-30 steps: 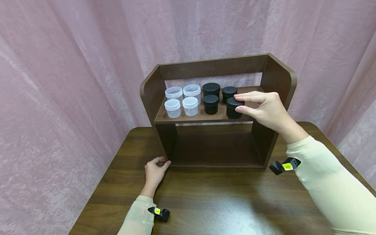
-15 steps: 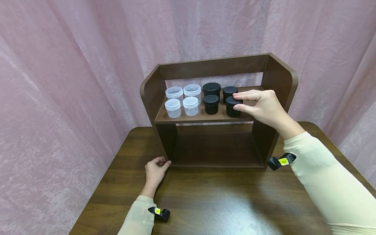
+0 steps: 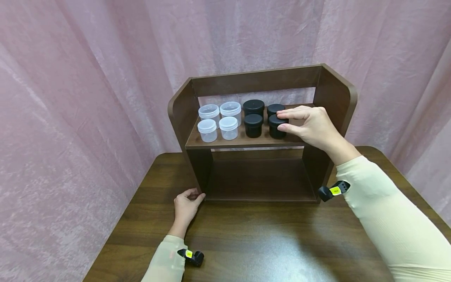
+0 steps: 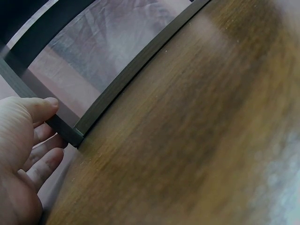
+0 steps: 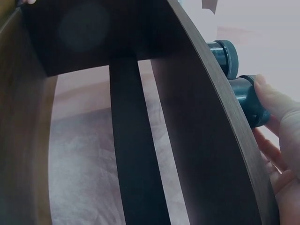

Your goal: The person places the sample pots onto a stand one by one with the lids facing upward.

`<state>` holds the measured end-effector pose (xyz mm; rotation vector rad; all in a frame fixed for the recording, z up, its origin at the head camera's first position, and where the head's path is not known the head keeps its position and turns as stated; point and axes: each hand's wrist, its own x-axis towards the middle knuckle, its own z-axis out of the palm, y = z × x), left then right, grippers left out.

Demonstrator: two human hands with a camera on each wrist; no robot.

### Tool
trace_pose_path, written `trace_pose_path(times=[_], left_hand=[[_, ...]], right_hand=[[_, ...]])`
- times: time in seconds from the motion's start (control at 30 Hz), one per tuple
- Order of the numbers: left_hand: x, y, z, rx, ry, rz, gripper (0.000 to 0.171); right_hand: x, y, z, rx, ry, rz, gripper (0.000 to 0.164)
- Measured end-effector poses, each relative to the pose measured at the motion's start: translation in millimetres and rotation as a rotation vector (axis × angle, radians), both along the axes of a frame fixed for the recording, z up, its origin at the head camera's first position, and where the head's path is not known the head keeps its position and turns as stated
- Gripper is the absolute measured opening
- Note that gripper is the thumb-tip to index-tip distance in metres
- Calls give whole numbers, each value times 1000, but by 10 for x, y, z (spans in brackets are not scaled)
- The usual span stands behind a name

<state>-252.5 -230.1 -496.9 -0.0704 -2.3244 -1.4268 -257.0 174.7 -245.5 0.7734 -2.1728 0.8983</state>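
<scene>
My right hand [image 3: 313, 127] holds the front right black jar [image 3: 276, 131] by its lid, thumb in front and fingers behind; the jar stands upright on the upper board of the brown wooden shelf [image 3: 243, 143]. Thumb and lid edge also show in the right wrist view, where the jar [image 5: 246, 96] projects past the board's edge line. Down at the shelf's lower left corner, my left hand [image 3: 185, 205] grips the side panel's front edge [image 4: 65, 131], thumb on one face and fingers on the other.
Left of the held jar stands another black jar [image 3: 253, 127], with black jars [image 3: 253, 105] behind. Clear jars [image 3: 229, 129] fill the board's left half in two rows. The shelf stands on a wooden table [image 3: 246, 235]; a pink curtain [image 3: 105, 98] hangs behind.
My right hand has moved slightly left and back along the upper board, and the black jar has shifted with it toward its neighbour. My left hand stays in place.
</scene>
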Motion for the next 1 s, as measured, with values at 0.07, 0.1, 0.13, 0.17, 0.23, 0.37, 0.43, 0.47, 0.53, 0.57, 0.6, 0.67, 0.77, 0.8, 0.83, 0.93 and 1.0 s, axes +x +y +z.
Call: trace_pose_path(times=[0.07,0.1,0.13,0.17,0.23,0.37,0.43,0.47,0.53,0.57,0.6,0.67,0.77,0.8,0.83,0.93,1.0], left_hand=[[5,2,6,0,-3,-3,24],[6,3,7,-3,-3,-5,24],[6,3,10,-1,-5,-5,24],[5,4,11,-1,-5,-6,24],[2,4,9,1,-7,-5,24],[-2,5,3,2,1,-7,23],[-4,6,0,3,1,-8,23],[-5,7,-1,5,1,-10,23],[-5,9,2,11,-6,-12,23],[-6,11,4,12,-10,-13,23],[-9,12,5,14,-15,-12,23],[-9,14,9,15,-22,-12,23],[-13,17,12,11,-28,-11,23],[-15,18,12,11,-29,-12,23],[-14,18,12,9,-28,-11,23],[-11,19,11,2,-24,-2,22],[-7,20,10,-5,-21,3,22]], right_hand=[[-7,-2,-3,7,7,-8,33],[-10,-3,-4,10,10,-12,33],[-12,-4,-3,13,12,-16,33],[-15,-6,-2,14,13,-18,33],[-20,-9,0,18,16,-25,33],[-31,-13,2,20,14,-33,33],[-33,-16,0,24,13,-40,34],[-33,-18,-1,25,12,-42,34],[-29,-20,-3,31,11,-51,34],[-27,-20,-4,31,11,-54,35],[-23,-20,-5,30,8,-54,35],[-16,-19,-8,30,8,-57,36],[-4,-12,-19,26,15,-64,38],[0,-9,-23,23,21,-70,39],[4,-6,-29,19,29,-79,40],[17,-4,-47,-23,64,-91,41],[22,-3,-61,-70,109,-95,38]])
